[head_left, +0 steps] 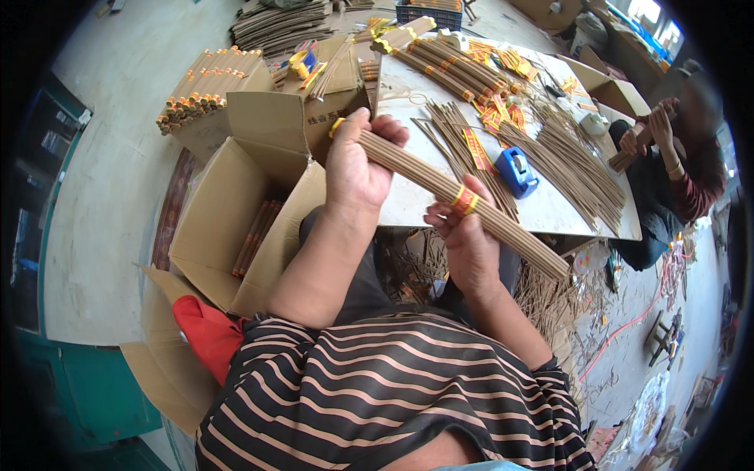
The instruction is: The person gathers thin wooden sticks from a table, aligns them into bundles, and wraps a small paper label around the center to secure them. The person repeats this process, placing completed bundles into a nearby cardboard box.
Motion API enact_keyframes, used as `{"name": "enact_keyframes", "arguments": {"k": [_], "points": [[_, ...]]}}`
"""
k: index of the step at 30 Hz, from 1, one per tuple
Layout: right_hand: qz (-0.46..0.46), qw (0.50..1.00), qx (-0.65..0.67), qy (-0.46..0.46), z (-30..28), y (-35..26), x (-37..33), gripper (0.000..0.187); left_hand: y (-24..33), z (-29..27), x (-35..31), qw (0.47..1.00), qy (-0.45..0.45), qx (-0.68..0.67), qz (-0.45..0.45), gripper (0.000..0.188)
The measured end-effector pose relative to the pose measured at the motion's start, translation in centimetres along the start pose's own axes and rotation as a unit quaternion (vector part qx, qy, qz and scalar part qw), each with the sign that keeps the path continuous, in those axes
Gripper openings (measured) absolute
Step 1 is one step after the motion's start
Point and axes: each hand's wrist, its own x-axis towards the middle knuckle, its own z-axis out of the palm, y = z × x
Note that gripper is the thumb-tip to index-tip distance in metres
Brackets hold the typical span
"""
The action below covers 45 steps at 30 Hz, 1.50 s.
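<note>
- Upper left of the frame: a tall stack of brown stick bundles with orange and yellow bands (224,78), resting on a cardboard box.
- Left of centre: a large tan cardboard carton (200,228), flaps raised, with more banded brown bundles (255,235) inside. A bright red cloth (208,334) lies at its lower side.
- Centre: the person's left hand (357,165) curls around the upper-left end of a bundle, thumb on the near side, fingers partly beyond it.
- Centre, slanting down to the right: that long, round bundle of thin, matt brown sticks (415,169) spans both hands, above the near edge of the white tabletop (397,200). It looks straight and tightly packed. A red and yellow paper band (464,201) circles its middle; a yellow one shows at the left end.
- Right of centre: the right hand (471,251) grips the bundle at the middle band. The step in hand seems to be handling or checking the banded bundle; the next move probably calls for a firm, even hold, so no sticks slip.
- Farther right: a blue plastic tape dispenser (516,173) and loose brown sticks (577,169) on the tabletop.
- Far right: a seated co-worker (695,177) holds another brown bundle.
</note>
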Motion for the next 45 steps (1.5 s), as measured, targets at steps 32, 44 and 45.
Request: {"name": "enact_keyframes", "arguments": {"k": [32,44,45], "points": [[-0.104,0.981,-0.026,0.16,0.2,-3.8,2.4,0.021,-0.6,-4.8,-4.4,0.949,-0.179,0.239,0.103,0.025],[0.203,0.875,-0.423,-0.119,0.9,-4.4,2.9,0.022,0.5,-2.9,-3.3,0.886,-0.261,0.376,0.077,0.071],[0.217,0.852,-0.453,-0.15,1.1,-4.1,2.5,0.023,0.7,-1.9,-3.1,0.892,-0.274,0.351,0.079,0.068]]}}
